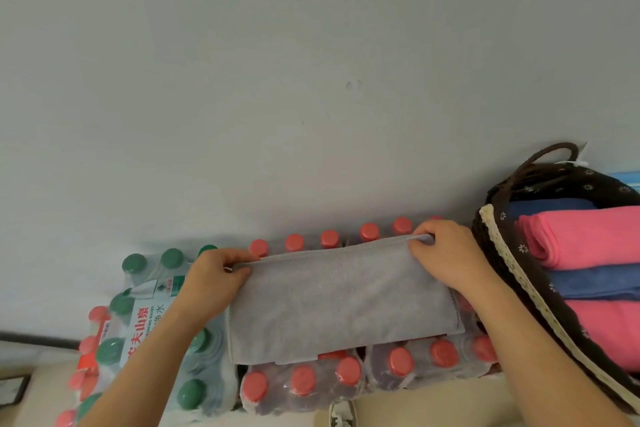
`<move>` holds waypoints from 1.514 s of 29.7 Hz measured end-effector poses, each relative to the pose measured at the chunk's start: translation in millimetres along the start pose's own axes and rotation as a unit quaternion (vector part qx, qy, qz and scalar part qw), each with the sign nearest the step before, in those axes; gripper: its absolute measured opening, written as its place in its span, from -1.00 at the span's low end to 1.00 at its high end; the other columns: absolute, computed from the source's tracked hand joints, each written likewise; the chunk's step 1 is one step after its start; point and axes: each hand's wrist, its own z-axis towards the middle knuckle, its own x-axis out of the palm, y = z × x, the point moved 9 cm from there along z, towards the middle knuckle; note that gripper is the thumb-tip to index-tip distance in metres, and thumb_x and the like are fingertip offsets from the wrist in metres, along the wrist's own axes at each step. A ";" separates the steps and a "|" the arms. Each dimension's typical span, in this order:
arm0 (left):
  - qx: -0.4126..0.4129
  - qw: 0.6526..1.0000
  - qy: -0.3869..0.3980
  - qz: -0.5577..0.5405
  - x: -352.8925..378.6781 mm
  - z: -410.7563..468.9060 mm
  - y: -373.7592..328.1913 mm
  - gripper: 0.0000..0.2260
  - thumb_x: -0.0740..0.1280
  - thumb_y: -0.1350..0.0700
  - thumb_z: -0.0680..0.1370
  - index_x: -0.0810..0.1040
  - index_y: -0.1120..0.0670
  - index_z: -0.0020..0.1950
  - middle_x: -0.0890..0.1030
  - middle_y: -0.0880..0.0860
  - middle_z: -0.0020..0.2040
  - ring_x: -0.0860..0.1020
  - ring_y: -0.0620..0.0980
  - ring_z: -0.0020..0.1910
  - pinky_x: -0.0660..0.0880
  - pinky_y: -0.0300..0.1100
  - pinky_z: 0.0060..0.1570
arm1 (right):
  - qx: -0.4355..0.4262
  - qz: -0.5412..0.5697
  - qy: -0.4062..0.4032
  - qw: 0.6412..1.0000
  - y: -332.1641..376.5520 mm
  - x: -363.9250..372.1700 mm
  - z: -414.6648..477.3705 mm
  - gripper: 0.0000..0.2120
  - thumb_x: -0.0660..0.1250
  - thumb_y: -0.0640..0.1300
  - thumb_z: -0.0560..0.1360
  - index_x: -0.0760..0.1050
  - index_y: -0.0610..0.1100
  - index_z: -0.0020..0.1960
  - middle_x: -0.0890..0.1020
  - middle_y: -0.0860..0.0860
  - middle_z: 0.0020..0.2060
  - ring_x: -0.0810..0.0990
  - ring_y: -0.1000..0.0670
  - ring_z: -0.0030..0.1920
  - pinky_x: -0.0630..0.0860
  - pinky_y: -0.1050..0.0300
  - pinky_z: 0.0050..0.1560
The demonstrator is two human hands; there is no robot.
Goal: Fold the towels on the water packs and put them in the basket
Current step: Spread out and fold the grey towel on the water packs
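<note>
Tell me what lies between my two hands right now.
The grey towel: its far hem runs from left hand to right hand, over the red-capped water packs, seen in the head view.

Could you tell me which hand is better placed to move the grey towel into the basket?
Probably the right hand: it pinches the towel corner beside the basket; the left hand grips the opposite corner.

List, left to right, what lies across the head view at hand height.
green-capped pack → left hand → grey towel → right hand → basket → pink towel
</note>
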 end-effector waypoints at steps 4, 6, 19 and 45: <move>-0.021 0.999 0.024 0.008 5.4 2.2 4.6 -0.71 0.29 0.30 0.47 0.65 -0.08 -0.10 0.63 -0.13 -0.19 0.56 -0.17 -0.17 0.41 -0.35 -0.23 | -0.007 -0.021 0.016 1.000 3.6 6.2 -0.1 -0.90 0.28 -0.18 0.48 0.57 -0.10 -0.08 0.61 -0.01 -0.16 0.52 0.03 -0.22 0.45 0.12 -0.23; -0.033 0.999 0.020 0.005 6.6 3.4 6.6 -0.70 0.28 0.30 0.45 0.66 -0.09 -0.11 0.65 -0.11 -0.18 0.57 -0.15 -0.14 0.43 -0.32 -0.21 | -0.019 -0.028 0.016 0.999 6.1 8.6 -0.9 -0.90 0.27 -0.16 0.52 0.55 -0.11 -0.04 0.59 0.00 -0.19 0.48 0.08 -0.29 0.39 0.19 -0.32; -0.051 0.999 -0.016 0.006 2.8 6.3 13.2 -0.76 0.33 0.23 0.42 0.68 -0.10 -0.14 0.66 -0.14 -0.21 0.59 -0.16 -0.17 0.44 -0.31 -0.24 | -0.062 -0.010 -0.027 0.998 6.1 5.6 2.7 -0.92 0.29 -0.14 0.55 0.56 -0.07 -0.05 0.60 0.00 -0.11 0.53 0.00 -0.08 0.45 0.08 -0.13; -0.078 0.975 0.174 -0.117 3.9 11.1 15.8 -0.85 0.47 0.22 0.43 0.71 0.08 -0.02 0.71 0.11 -0.08 0.66 0.08 -0.01 0.51 -0.01 0.18 | -0.057 -0.045 0.223 0.972 16.4 6.9 31.9 -0.78 0.45 -0.18 0.45 0.60 0.01 0.07 0.59 0.22 -0.13 0.54 0.16 -0.06 0.39 0.32 -0.08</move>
